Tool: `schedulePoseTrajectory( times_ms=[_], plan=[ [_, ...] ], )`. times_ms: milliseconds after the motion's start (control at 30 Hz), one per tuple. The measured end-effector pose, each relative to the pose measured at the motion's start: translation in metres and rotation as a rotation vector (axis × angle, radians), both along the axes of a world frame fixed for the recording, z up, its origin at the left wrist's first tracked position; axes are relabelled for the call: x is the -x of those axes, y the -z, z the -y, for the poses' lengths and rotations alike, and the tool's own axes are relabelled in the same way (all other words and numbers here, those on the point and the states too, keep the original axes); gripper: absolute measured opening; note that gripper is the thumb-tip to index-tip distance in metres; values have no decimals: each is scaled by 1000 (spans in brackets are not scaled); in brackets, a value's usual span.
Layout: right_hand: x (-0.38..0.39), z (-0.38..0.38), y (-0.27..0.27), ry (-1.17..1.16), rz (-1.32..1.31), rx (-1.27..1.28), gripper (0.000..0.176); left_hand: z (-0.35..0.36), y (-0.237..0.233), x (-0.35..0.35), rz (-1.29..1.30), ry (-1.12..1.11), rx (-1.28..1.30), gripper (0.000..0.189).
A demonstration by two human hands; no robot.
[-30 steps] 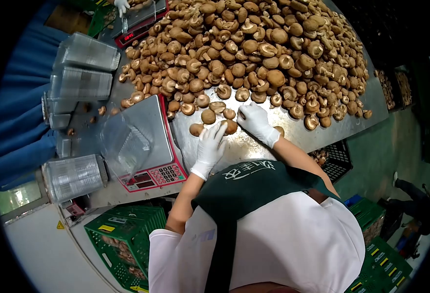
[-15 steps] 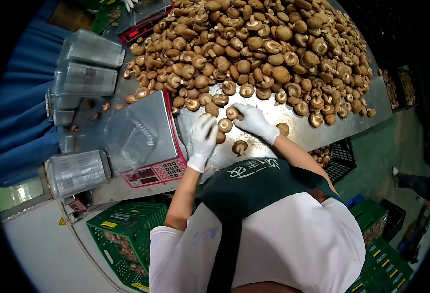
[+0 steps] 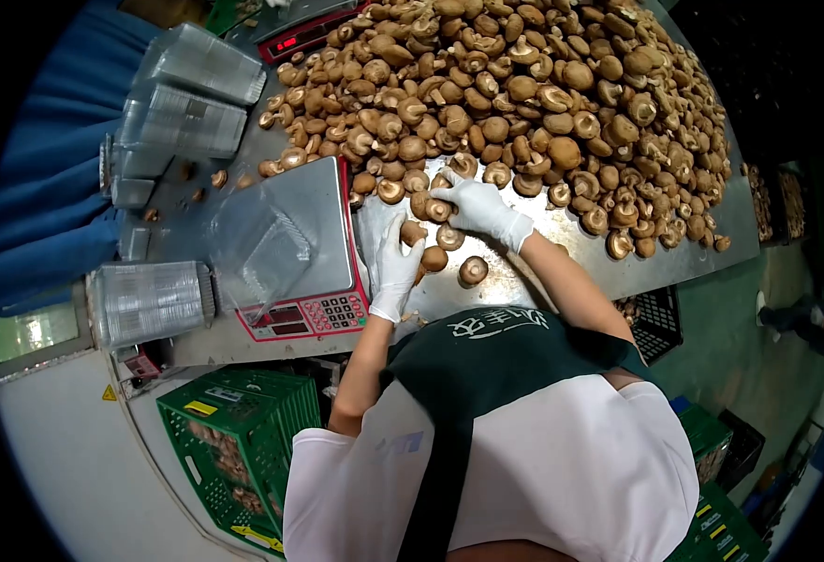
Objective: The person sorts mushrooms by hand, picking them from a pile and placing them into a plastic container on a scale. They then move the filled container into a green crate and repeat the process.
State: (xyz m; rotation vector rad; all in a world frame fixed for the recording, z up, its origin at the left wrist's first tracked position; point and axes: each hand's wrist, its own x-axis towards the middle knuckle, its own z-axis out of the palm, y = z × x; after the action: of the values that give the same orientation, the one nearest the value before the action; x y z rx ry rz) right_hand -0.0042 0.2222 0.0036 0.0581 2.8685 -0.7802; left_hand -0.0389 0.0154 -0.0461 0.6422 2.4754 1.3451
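Both my hands wear white gloves over the metal table. My left hand [image 3: 396,269] is curled around a brown shiitake mushroom [image 3: 413,233] beside the scale, and other mushrooms sit against its fingers. My right hand [image 3: 483,210] reaches in from the right, its fingers closed on another shiitake mushroom [image 3: 437,210] with the stem side showing. Between the hands lies a mushroom with its gills up [image 3: 449,237]. A loose mushroom [image 3: 473,271] rests nearer my apron. Behind my hands rises a big pile of shiitake mushrooms [image 3: 524,89].
A red-framed digital scale [image 3: 332,225] at my left carries a clear plastic tray [image 3: 276,253]. Stacked clear trays [image 3: 154,302] stand along the table's left side, with more stacks [image 3: 187,122] farther back. A second scale [image 3: 309,36] is at the back. Green crates [image 3: 243,421] stand below.
The view has shifted a little. My left fingers have closed around a mushroom near the scale, and my right hand has moved toward the pile with a mushroom at its fingertips.
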Motion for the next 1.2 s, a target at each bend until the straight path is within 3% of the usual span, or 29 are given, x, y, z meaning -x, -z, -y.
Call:
schedulePoseTrajectory(
  times_ms=[67, 133, 200, 233, 333, 367, 400, 500, 600, 733, 833, 867, 933, 967, 1000, 1033, 1100, 1133, 1200],
  plan=[
    [2, -6, 18, 50, -165, 164, 50, 4, -3, -5, 135, -27, -197, 66],
    [-1, -10, 28, 189, -273, 363, 50, 7, -9, -6, 121, -53, -144, 67],
    [-12, -9, 8, 398, -103, 506, 49, 9, -17, -7, 110, -62, -103, 63],
    [-21, -8, 5, 446, -165, 572, 48, 8, -30, -9, 344, -146, -37, 57],
    [-63, -17, -10, 586, -184, 798, 42, 10, -18, -4, 388, -169, -173, 52],
    [-81, -25, -30, 621, -111, 775, 39, 10, -17, -2, 229, -147, -65, 48],
    [-102, -36, -25, 653, -164, 807, 35, 6, -10, 0, 136, -156, -142, 47],
    [-175, -64, -37, 760, -151, 914, 26, -4, 3, 15, -166, -69, -20, 46],
    [-251, -82, -42, 903, -170, 807, 24, -24, -17, 16, -482, 45, 177, 46],
    [-368, -112, -10, 1067, 16, 785, 19, -35, -14, 25, -364, 92, 76, 44],
    [-407, -108, 21, 1296, -9, 629, 15, -34, -9, 32, -337, 88, 104, 42],
    [-420, -115, 44, 1168, -50, 332, 17, -32, -8, 34, -340, 88, 118, 40],
    [-385, -99, 28, 1225, -138, -17, 18, -31, -11, 35, -349, 87, 117, 39],
    [-362, -92, 18, 1214, -233, -13, 18, -30, -12, 35, -349, 89, 114, 39],
    [-324, -83, -18, 1275, -127, 138, 18, -28, -13, 35, -348, 94, 113, 39],
    [-308, -83, -13, 1280, -175, 240, 19, -28, -14, 35, -248, 95, 66, 38],
    [-259, -72, -21, 1060, -356, 139, 20, -25, -16, 34, -283, 101, 75, 37],
    [-238, -70, -25, 988, -362, 254, 21, -25, -18, 34, -315, 105, 78, 37],
    [-197, -73, -21, 915, -444, 235, 26, -23, -16, 36, -331, 99, 58, 37]
  ],
)
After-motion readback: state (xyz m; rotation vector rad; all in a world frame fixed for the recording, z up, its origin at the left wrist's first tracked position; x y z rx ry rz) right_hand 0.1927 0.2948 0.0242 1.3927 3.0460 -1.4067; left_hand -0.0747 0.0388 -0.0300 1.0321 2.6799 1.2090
